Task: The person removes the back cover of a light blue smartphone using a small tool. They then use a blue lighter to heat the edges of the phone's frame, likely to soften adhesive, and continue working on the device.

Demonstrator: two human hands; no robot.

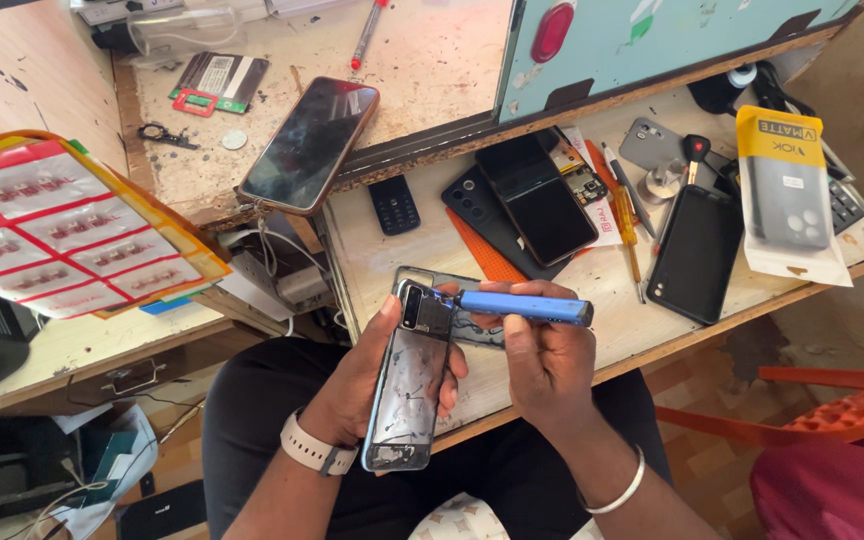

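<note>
My left hand [357, 385] holds an opened phone [410, 385] upright over my lap, its back cover off and its inside facing up. My right hand [542, 360] grips a blue electric screwdriver [522, 306], held level, with its tip at the phone's upper end beside the camera block. Both hands hover at the front edge of the wooden shelf [642, 325]. A clear phone case [472, 325] lies on the shelf just behind the screwdriver.
On the shelf lie a small black keypad phone [394, 204], two dark phones [537, 200], a black phone case [694, 252], a yellow screwdriver [627, 232] and a packaged grey case [787, 190]. A brown phone [309, 143] overhangs the upper desk. A sheet of red packets [62, 225] sits left.
</note>
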